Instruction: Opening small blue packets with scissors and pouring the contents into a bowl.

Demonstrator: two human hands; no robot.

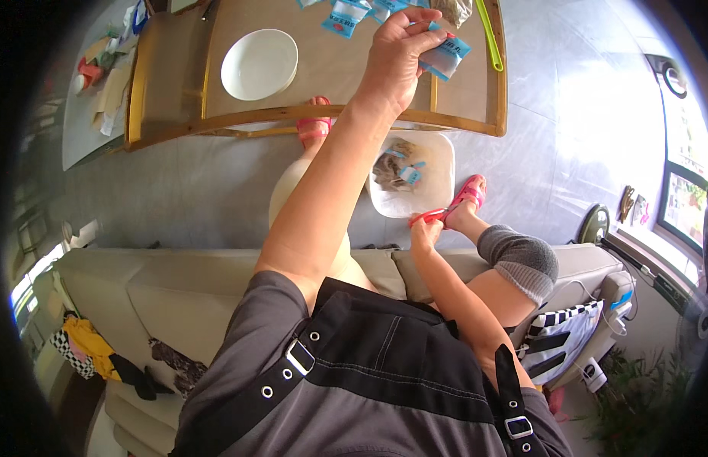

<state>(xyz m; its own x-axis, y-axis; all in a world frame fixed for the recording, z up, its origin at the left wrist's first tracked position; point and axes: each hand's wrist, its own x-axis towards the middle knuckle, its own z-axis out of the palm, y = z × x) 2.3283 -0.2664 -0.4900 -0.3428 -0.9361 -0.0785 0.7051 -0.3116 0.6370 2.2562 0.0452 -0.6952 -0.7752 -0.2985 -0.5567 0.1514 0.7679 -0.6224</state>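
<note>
My left hand (397, 54) reaches over the glass-topped coffee table, pinching a small blue-and-clear printed sachet (445, 54) between thumb and fingers. Several similar blue sachets (345, 16) lie beyond it at the top of the view. Low by my knee, my right hand (427, 231) grips a pair of scissors with red handles (429, 216). The scissors are beside the near right rim of a white waste bin (440, 191). Inside the bin are dark scraps and blue packet pieces (410, 173). A white bowl (259, 64) sits on the table, left of my left hand.
The table's wooden edge (445, 120) runs above the bin. A lime-green long-handled utensil (490, 37) and a crumpled clear bag (456, 10) lie at the right end. Behind me is a beige sofa (188, 274). My feet wear pink sandals (471, 191).
</note>
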